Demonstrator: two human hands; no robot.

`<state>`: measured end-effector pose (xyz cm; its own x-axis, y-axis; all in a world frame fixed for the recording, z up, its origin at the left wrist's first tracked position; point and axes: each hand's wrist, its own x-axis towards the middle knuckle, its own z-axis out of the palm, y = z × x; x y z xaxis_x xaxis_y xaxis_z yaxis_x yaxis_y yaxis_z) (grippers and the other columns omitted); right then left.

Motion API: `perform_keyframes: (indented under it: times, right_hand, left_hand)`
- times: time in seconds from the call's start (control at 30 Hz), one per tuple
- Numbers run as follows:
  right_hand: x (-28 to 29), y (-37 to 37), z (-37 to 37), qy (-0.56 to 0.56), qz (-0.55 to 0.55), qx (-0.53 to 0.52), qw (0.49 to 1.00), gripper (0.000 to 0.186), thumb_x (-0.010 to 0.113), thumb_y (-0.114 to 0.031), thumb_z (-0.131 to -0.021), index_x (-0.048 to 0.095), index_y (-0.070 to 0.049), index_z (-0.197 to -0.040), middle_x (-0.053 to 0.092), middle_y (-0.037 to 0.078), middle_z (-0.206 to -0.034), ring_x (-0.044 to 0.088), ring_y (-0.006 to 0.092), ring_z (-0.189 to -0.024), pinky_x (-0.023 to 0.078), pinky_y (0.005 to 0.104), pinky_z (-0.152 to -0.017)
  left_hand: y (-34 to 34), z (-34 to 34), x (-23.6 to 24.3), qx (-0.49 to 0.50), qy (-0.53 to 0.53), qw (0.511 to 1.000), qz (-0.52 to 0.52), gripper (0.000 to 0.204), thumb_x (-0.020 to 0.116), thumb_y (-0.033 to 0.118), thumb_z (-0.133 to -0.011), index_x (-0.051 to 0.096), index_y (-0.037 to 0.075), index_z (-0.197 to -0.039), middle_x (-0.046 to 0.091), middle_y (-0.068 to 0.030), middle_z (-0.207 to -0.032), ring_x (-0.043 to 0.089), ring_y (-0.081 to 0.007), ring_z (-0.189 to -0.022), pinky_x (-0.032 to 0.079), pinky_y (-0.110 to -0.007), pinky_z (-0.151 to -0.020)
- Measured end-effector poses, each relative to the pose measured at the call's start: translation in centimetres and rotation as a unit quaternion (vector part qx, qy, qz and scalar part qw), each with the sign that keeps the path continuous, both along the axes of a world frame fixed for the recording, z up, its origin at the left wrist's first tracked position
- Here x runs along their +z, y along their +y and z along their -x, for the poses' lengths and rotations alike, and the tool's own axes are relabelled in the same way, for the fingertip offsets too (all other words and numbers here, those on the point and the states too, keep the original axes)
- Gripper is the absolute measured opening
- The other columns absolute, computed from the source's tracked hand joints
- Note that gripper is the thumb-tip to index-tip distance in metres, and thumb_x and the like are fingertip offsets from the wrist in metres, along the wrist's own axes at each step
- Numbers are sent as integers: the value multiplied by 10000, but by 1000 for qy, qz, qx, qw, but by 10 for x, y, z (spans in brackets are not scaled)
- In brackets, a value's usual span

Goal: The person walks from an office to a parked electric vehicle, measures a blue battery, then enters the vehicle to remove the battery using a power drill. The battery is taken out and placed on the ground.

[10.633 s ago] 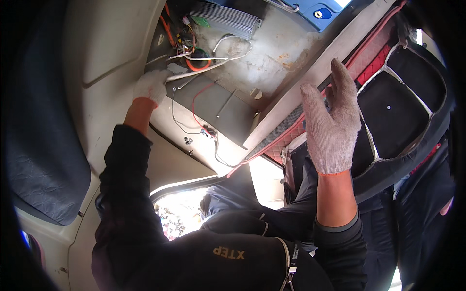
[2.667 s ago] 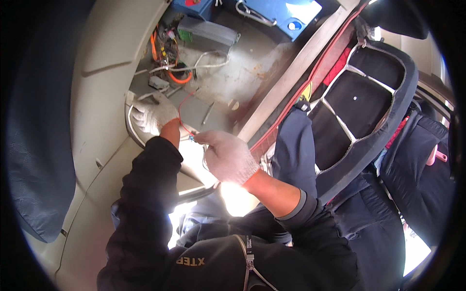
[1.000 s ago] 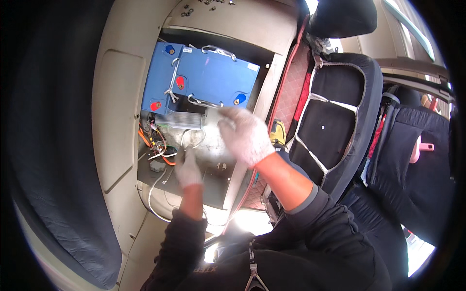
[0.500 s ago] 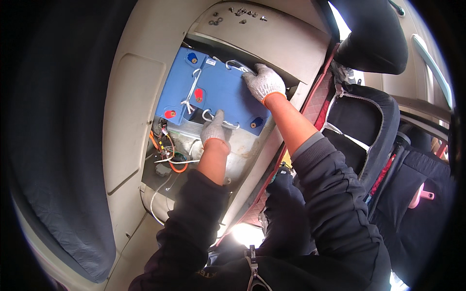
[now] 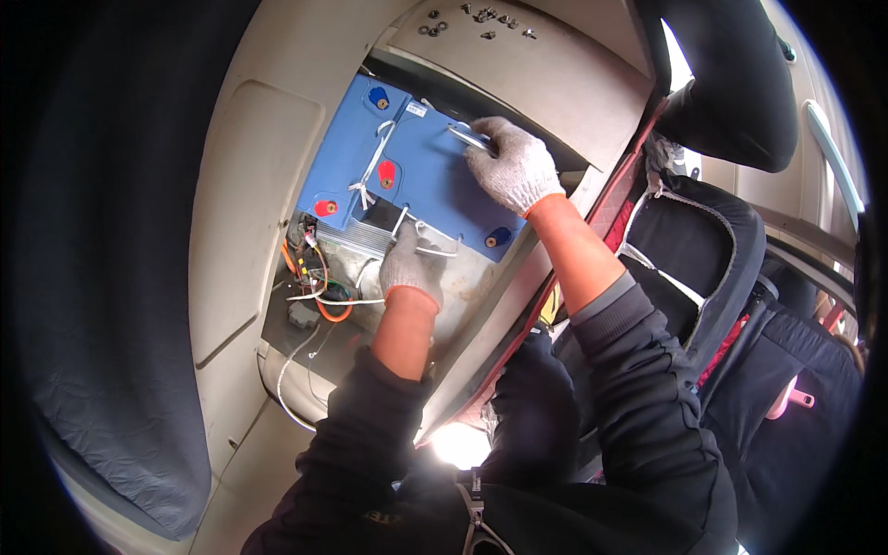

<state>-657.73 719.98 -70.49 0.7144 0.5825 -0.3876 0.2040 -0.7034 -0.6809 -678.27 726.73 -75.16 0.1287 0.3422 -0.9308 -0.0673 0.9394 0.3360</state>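
Two blue batteries sit side by side in an open compartment: a larger right battery [image 5: 435, 176] and a left battery [image 5: 342, 157], with red and blue terminal covers. My right hand [image 5: 513, 168], in a pale knit glove with an orange cuff, is closed on the white rope handle [image 5: 470, 138] at the right battery's far edge. At its near edge my left hand [image 5: 412, 270], gloved the same way, has its fingers hooked round the other rope handle [image 5: 437, 251]. Some of the left fingers are hidden. A white cord [image 5: 375, 162] with a knot runs along the seam between the batteries.
Coloured wires [image 5: 319, 277] and a ribbed metal piece [image 5: 351, 239] lie near the batteries. Several small bolts and washers [image 5: 486, 17] rest on the beige panel [image 5: 518, 69] beyond. A black seat [image 5: 689, 240] stands at the right, with dark padding [image 5: 111, 277] at the left.
My right hand has closed on the far rope handle and pulled it up toward me. The near rope handle is drawn up tauter in my left hand. The view has shifted slightly.
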Motion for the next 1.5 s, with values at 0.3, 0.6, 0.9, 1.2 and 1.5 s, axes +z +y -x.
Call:
perform_keyframes:
  times: [0.3,0.6,0.9,1.2,1.5]
  right_hand:
    - [0,9,7,1,15,96,995,312,651,-328,-988,726,-55,-1120,740,250,-1044,708,451,-1032,563,502,-914]
    - [5,14,26,60,35,33,997,428,563,-405,-1047,729,-57,-1234,743,237,-1208,698,403,-1165,536,472,-1031]
    - [22,-2,57,149,93,14,984,500,558,-398,-1046,709,33,-1250,713,302,-1228,661,452,-1214,506,473,-1069]
    - [25,-23,124,218,81,-130,964,455,563,-347,-1024,717,63,-1149,723,338,-1115,706,469,-1104,540,490,-1009]
    - [15,-36,180,222,68,-249,940,466,609,-352,-1008,710,87,-1129,745,260,-917,744,372,-860,566,435,-813]
  left_hand:
    - [-1,-29,32,124,-97,986,57,365,486,446,-1145,573,157,-941,476,1,-770,465,-181,-744,498,-386,-827]
    - [5,-36,45,-1,16,1000,-6,458,552,590,-1086,589,138,-1021,434,57,-725,466,-140,-689,469,-361,-800]
    - [13,-3,43,-91,105,990,-35,400,612,509,-1072,611,125,-959,289,63,-557,272,-104,-473,295,-324,-529]
    - [38,38,45,-256,134,949,-128,352,658,361,-1025,680,11,-1055,360,65,-569,313,-68,-427,236,-293,-421]
    - [43,61,39,-334,140,918,-164,307,664,343,-1006,705,40,-996,478,37,-641,390,-79,-473,290,-295,-420]
